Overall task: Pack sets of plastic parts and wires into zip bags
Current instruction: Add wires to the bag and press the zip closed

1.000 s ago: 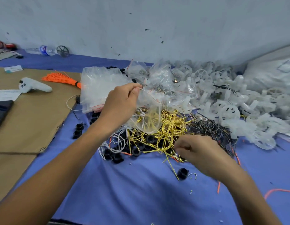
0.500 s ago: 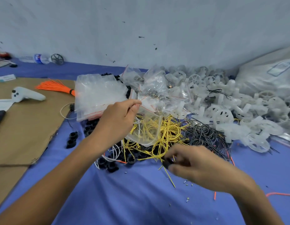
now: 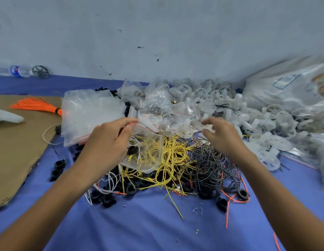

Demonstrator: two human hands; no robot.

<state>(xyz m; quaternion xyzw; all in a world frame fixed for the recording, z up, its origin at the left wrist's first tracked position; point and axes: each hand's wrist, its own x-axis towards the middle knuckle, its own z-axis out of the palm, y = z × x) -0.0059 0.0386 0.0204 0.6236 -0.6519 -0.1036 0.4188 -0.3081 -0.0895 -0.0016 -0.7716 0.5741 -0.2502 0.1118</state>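
My left hand (image 3: pixel 110 142) pinches the red-lined top edge of a clear zip bag (image 3: pixel 150 158), which hangs over the pile. Yellow wire and a black ring-shaped part show inside the bag. My right hand (image 3: pixel 223 134) hovers to the right of the bag's mouth with thumb and fingers loosely curved and apart, at the edge of the white plastic wheel parts (image 3: pixel 257 124); nothing is plainly held in it. Under the bag lie tangled yellow wires (image 3: pixel 175 160), black wires (image 3: pixel 212 160) and loose black plastic parts (image 3: pixel 57 167) on the blue cloth.
A stack of empty zip bags (image 3: pixel 88 113) lies left of the pile, next to an orange wire bundle (image 3: pixel 36 105) on brown cardboard (image 3: pixel 16 151). A white sack (image 3: pixel 293 87) stands at the right. A water bottle (image 3: pixel 18 71) lies by the wall.
My right hand rose from the cloth, where it pinched a black part, up to the white parts. A black part now shows inside the bag. My left hand kept hold of the bag.
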